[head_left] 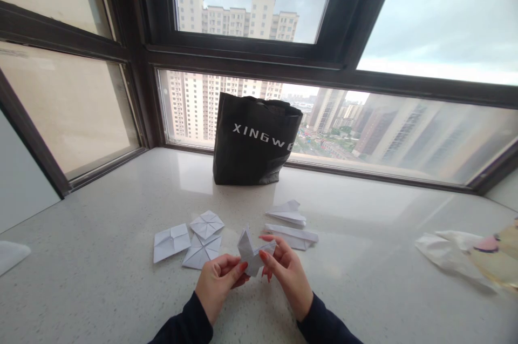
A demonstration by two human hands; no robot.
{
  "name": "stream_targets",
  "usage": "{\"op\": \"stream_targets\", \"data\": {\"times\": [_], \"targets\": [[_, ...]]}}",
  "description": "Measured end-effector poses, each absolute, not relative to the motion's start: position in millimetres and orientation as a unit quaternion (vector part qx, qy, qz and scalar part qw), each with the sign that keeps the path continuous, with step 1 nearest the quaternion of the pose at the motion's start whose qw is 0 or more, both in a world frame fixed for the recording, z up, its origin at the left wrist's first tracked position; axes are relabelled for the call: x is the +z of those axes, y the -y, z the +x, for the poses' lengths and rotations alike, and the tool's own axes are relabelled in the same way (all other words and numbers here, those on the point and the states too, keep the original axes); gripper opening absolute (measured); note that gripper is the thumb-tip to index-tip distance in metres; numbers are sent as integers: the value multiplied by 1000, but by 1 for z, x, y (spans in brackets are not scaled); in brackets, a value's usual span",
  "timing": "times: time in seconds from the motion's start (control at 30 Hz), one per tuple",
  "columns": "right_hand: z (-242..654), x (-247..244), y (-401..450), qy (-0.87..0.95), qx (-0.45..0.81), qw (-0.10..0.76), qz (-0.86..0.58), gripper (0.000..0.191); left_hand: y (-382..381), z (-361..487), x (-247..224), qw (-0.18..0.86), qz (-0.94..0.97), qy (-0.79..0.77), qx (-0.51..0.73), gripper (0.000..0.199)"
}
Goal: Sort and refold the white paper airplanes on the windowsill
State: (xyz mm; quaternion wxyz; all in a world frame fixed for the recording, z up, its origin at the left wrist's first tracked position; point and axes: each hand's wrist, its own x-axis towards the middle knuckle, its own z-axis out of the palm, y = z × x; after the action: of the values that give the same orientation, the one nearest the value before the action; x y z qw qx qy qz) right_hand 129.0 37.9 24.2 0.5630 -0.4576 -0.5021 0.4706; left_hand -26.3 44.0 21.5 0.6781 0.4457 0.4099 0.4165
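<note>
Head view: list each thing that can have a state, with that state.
Held paper: folded, flaps raised
Left hand: pinching it
Right hand: pinching it too
Three squarish papers: folded, lying down
Two long papers: folded, lying down
Black bag: standing upright
Right-edge packet: crumpled, partly cut off

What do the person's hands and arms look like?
The left hand and right hand are bare, with no gloves. The nails are orange-red, and some look long and pointed. Both arms wear long, dark navy sleeves down to the wrists, with no pattern that I can see.
</note>
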Motion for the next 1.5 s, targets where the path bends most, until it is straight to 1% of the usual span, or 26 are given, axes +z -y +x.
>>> {"op": "stream_targets", "data": {"times": [0.1, 0.17, 0.27, 0.33, 0.43, 0.53, 0.6, 0.77, 0.87, 1.1, 1.2, 1.4, 1.5], "targets": [[131, 24, -38, 524, 461, 529, -483, 36, -44, -26, 20, 667, 486, -389, 411, 40], [132, 25, -36, 553, 407, 519, -509, 33, -43, -24, 19, 651, 519, -355, 425, 41], [130, 28, -29, 641, 284, 488, -519, 26, -42, -23, 18, 611, 540, -315, 486, 54], [127, 29, -24, 697, 225, 460, -502, 24, -40, -24, 20, 585, 542, -314, 515, 61], [121, 27, -18, 749, 192, 433, -464, 21, -38, -25, 24, 573, 553, -320, 513, 52], [118, 24, -15, 771, 181, 427, -436, 17, -35, -26, 28, 562, 564, -329, 508, 37], [117, 22, -14, 773, 180, 431, -429, 16, -34, -26, 28, 547, 572, -331, 514, 32], [117, 23, -15, 769, 193, 421, -440, 13, -36, -25, 22, 541, 578, -297, 534, 27], [117, 24, -15, 763, 205, 412, -454, 10, -37, -24, 23, 555, 576, -296, 523, 27], [120, 25, -17, 745, 192, 431, -471, 10, -36, -25, 26, 553, 590, -319, 494, 30], [122, 27, -20, 730, 188, 439, -489, 12, -39, -25, 22, 564, 566, -314, 513, 35], [124, 27, -21, 728, 196, 434, -493, 15, -42, -29, 18, 588, 533, -274, 543, 40], [125, 27, -21, 719, 194, 446, -496, 15, -42, -30, 18, 596, 526, -256, 549, 42]]}}
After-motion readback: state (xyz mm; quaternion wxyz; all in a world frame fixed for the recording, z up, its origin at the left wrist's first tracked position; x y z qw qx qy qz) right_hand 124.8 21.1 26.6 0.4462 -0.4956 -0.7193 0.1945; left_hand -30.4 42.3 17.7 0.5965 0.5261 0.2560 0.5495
